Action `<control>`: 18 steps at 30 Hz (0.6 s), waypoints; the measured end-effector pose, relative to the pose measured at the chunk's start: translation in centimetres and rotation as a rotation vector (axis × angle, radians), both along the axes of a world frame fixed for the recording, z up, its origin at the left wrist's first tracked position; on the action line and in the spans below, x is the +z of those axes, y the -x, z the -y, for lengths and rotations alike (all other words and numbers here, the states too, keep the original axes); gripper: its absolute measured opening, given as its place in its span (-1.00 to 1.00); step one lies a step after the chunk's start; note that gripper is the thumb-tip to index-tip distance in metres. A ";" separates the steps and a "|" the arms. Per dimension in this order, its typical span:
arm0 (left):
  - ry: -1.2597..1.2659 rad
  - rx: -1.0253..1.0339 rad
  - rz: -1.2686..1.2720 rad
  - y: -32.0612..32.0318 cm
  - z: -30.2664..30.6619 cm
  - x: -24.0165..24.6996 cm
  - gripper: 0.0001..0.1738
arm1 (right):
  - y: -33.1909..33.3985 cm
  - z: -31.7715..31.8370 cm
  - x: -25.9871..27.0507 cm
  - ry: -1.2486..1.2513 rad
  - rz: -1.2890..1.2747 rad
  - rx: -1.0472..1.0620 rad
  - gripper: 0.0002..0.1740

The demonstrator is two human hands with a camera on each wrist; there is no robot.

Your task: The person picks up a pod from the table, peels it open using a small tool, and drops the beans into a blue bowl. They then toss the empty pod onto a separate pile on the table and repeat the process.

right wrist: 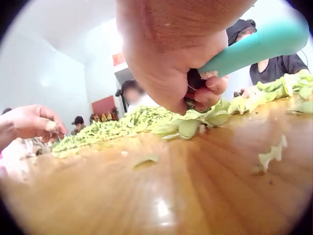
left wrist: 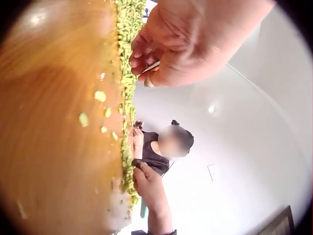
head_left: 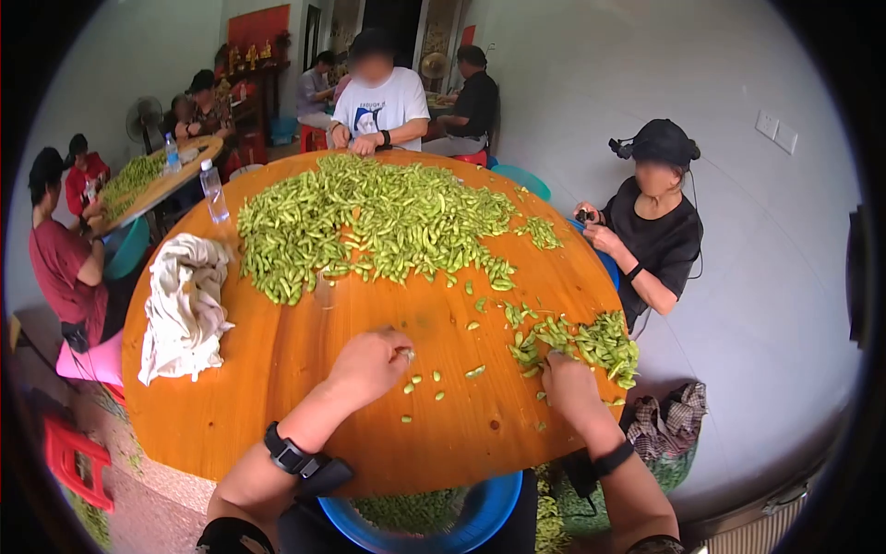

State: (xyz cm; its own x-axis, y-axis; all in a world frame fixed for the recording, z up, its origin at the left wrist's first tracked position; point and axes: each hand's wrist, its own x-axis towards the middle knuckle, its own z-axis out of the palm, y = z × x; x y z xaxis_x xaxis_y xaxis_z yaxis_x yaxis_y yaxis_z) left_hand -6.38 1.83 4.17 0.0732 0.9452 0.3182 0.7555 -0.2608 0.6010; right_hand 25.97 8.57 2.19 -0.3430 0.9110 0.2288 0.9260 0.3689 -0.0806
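My left hand [head_left: 369, 365] hovers over the wood with loosely curled fingers, its thumb apart from the fingertips. A small pale patch shows at its thumb tip [left wrist: 149, 82]. Several loose shelled beans [head_left: 416, 379] lie just beside it. My right hand [head_left: 572, 392] reaches the near edge of a small pile of green pods [head_left: 604, 343]. In the right wrist view its fingers curl round a tool with a teal handle [right wrist: 259, 46]; the working end is hidden by the hand. Pods [right wrist: 188, 128] lie right under those fingers.
A large heap of pods [head_left: 369, 217] covers the far half of the round table [head_left: 305, 406]. A white cloth [head_left: 187, 305] and a water bottle [head_left: 214, 192] stand left. A blue basin [head_left: 498, 526] sits below the near edge. Other people sit around, one at right [head_left: 655, 222].
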 end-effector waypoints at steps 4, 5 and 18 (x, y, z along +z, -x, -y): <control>-0.052 0.127 -0.133 1.5 -4.8 2.2 -0.84 | 0.8 2.9 0.9 0.013 -0.259 0.325 -0.86; -0.097 0.159 -0.159 2.0 -6.9 1.8 -0.82 | 0.7 3.1 0.8 0.005 -0.271 0.326 -0.86; -0.143 -0.040 -0.645 -0.8 -21.7 -2.9 -0.60 | -0.2 2.5 -1.2 0.232 -0.458 0.315 -0.87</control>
State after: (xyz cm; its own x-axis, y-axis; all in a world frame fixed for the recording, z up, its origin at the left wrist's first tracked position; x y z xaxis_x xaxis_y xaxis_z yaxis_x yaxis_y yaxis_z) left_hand -5.54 23.58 1.23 0.3248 0.8897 0.3208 0.9406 -0.3394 -0.0111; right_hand 26.13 6.10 1.03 -0.5178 0.8255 0.2248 0.6271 0.5449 -0.5566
